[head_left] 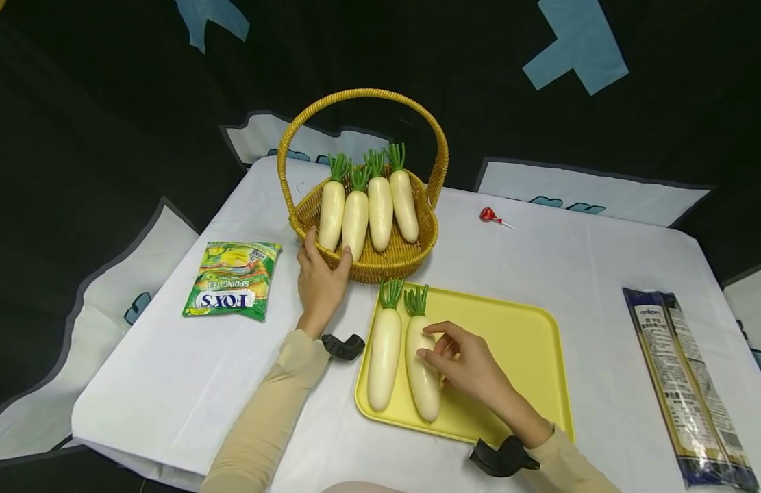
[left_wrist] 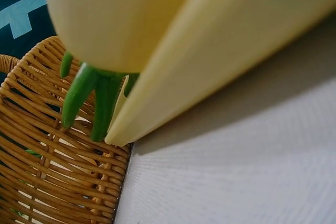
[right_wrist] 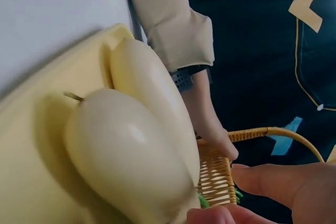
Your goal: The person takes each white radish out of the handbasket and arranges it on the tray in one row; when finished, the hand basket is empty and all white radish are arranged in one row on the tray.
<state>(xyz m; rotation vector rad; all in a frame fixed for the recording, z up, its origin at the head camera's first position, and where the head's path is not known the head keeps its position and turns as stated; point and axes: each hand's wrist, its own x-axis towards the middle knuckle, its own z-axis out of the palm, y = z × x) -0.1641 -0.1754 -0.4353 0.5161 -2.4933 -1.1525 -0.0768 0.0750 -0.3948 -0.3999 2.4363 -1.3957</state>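
Several white radishes [head_left: 355, 216] with green stalks lie in a wicker basket [head_left: 389, 268] with a tall handle. My left hand [head_left: 321, 284] holds the basket's front left rim. On a yellow tray [head_left: 509, 342] lie two more radishes side by side, a left one [head_left: 385, 359] and a right one [head_left: 422, 373]. My right hand [head_left: 469, 363] hovers at the right radish, thumb and forefinger apart; the right wrist view shows this radish [right_wrist: 126, 150] close up. Neither hand appears in the left wrist view, where the tray and a radish end fill the upper part beside the basket [left_wrist: 58, 166].
A green candy bag [head_left: 235, 281] lies left of the basket. A red lollipop [head_left: 490, 215] is at the back right, and a long pasta pack [head_left: 688, 390] lies along the right side. White cloth [head_left: 602, 274] covers the table; a dark curtain hangs behind.
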